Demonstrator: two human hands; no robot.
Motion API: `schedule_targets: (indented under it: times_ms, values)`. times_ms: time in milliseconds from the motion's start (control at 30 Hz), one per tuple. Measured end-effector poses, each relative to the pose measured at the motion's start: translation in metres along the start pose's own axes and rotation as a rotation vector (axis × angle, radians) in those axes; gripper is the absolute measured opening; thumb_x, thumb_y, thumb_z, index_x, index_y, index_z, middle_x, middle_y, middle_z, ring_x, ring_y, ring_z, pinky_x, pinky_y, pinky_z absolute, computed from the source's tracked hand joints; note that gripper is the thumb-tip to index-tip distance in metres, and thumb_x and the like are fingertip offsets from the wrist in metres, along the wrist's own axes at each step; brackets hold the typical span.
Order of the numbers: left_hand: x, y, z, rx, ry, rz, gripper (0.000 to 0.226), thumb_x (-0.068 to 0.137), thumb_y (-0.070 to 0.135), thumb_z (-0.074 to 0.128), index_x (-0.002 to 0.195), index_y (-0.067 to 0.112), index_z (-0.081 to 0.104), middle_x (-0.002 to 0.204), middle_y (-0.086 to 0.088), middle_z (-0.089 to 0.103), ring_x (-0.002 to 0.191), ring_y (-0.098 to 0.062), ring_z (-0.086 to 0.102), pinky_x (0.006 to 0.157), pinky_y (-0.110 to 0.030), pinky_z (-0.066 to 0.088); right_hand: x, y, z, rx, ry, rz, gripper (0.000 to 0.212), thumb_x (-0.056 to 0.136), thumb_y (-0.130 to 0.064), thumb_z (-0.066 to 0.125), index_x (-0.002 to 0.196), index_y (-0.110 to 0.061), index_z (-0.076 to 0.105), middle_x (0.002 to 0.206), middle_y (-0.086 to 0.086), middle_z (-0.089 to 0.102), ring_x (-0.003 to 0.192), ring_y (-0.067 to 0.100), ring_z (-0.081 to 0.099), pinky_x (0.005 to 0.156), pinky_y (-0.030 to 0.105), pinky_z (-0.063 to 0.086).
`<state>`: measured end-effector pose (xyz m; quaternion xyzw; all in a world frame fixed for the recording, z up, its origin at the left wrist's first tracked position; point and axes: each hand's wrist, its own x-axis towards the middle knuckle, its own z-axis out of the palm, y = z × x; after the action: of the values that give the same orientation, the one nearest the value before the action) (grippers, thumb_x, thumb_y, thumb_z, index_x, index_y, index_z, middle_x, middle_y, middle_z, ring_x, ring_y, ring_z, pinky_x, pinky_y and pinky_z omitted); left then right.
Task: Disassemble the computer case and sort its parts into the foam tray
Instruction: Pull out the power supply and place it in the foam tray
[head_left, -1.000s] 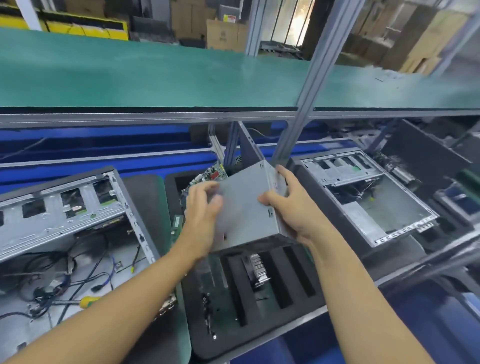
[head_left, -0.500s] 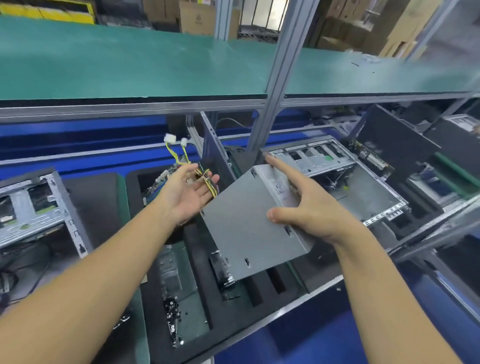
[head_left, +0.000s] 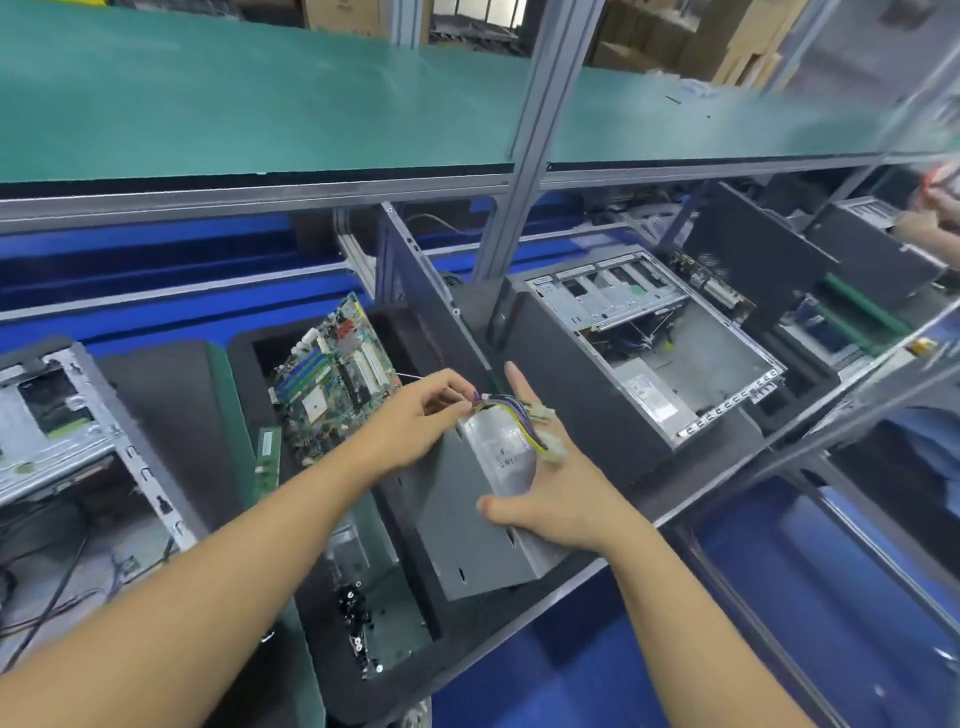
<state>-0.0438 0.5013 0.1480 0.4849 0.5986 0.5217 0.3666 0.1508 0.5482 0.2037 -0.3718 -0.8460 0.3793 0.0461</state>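
- Bench: a green-matted shelf (head_left: 260, 93) runs overhead, carried by an aluminium post (head_left: 524, 130); the blue bench below holds the work.
- Power supply (head_left: 483, 519): a grey metal box, tilted, over the slotted right part of the black foam tray (head_left: 244, 395). Whether its lower corner touches the foam cannot be told.
- Right hand (head_left: 561, 499): grips the power supply from its right side. The thumb lies across the upper face and the fingers run nearly straight along the far end.
- Cable bundle (head_left: 519, 415): yellow, purple and black wires leave the top end of the power supply. The white connectors lie against the right hand's fingers.
- Left hand (head_left: 415, 421): fingertips are closed in a pinch on the cable bundle where it leaves the box.
- Motherboard (head_left: 332, 374): lies in the tray's rear compartment, tilted.
- RAM stick (head_left: 267, 457): green, on the tray's left side, just beside the motherboard.
- Screws (head_left: 356, 613): dark loose hardware in the tray's near compartment, below the left forearm.
- Open computer case (head_left: 675, 364): right of the tray, on its side, interior up.
- Second case (head_left: 52, 415): left of the tray, with loose wires inside.
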Motion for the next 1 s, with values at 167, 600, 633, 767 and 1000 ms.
schedule_targets:
  times_ms: [167,600,633,767,1000]
  values:
    - [0.003,-0.027,0.002,-0.039,-0.069,-0.119,0.013,0.091,0.002,0.067,0.084,0.013,0.066,0.079,0.006,0.067,0.078,-0.009,0.058,0.076,-0.025,0.044,-0.004,0.008,0.015,-0.064,-0.048,-0.048,0.098,0.058,-0.048,0.074,0.133,-0.078,0.019,0.128,-0.022,0.039,0.101,0.018,0.063,0.085,0.037,0.053]
    - [0.003,-0.098,0.017,0.677,-0.168,-0.412,0.007,0.089,0.018,0.054,0.092,0.019,0.060,0.106,-0.007,0.066,0.101,-0.028,0.063,0.088,-0.038,0.050,-0.015,0.056,-0.013,-0.083,0.070,0.105,0.088,0.057,-0.046,0.076,0.131,-0.066,0.034,0.122,-0.030,0.045,0.101,0.007,0.061,0.095,0.043,0.050]
    - [0.001,-0.104,0.027,0.827,-0.307,-0.406,0.021,0.087,0.025,0.059,0.106,0.017,0.059,0.116,-0.008,0.060,0.108,-0.027,0.058,0.093,-0.039,0.047,-0.015,0.059,-0.016,-0.113,0.079,0.118,0.087,0.057,-0.046,0.076,0.128,-0.069,0.033,0.121,-0.031,0.043,0.097,0.006,0.061,0.090,0.040,0.051]
    - [0.002,-0.129,0.065,1.191,-0.459,-0.448,0.113,0.065,0.077,0.066,0.147,0.009,0.030,0.143,-0.011,0.041,0.136,-0.031,0.038,0.115,-0.046,0.024,-0.011,0.071,-0.021,-0.182,0.074,0.134,0.085,0.059,-0.045,0.076,0.124,-0.074,0.029,0.124,-0.029,0.039,0.091,0.008,0.064,0.075,0.027,0.044]
    - [0.005,-0.165,0.096,1.371,-0.447,-0.486,0.142,0.062,0.085,0.063,0.157,0.004,-0.006,0.152,-0.015,0.033,0.141,-0.033,0.034,0.120,-0.056,-0.003,0.009,0.080,-0.005,-0.211,0.021,0.109,0.084,0.061,-0.048,0.074,0.126,-0.074,0.028,0.127,-0.026,0.036,0.087,0.013,0.064,0.075,0.028,0.040]
